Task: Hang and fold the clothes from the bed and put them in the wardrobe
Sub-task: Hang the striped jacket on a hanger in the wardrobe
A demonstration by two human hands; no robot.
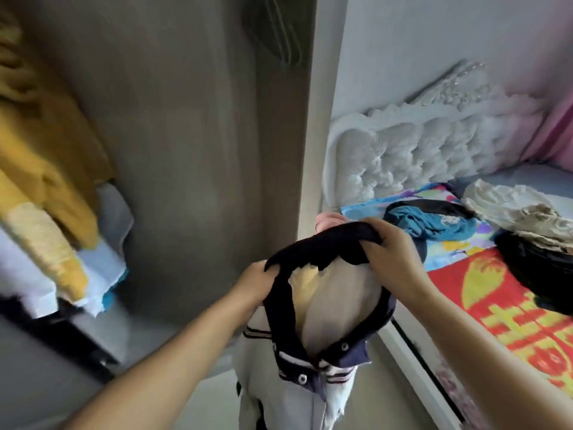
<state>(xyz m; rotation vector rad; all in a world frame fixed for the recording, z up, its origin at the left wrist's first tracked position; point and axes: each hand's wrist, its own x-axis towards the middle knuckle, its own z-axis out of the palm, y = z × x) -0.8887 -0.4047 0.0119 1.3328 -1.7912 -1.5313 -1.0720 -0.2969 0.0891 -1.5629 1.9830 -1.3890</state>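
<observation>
While I hold the jacket up by its collar:
L hand & R hand both fisted on dark ribbing; fabric's light, floppy, so grip collar/shoulders.

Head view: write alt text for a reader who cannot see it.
Both hands, left and right, grip the dark collar of a pale jacket held up beside a bed strewn with clothes. Yellow garments hang at left.

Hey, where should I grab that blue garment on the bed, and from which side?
Take the blue garment at its bunched, raised folds near the left end, reaching from above on the wardrobe side; it lies crumpled and loose on the bedspread, apart from the black pile.
</observation>
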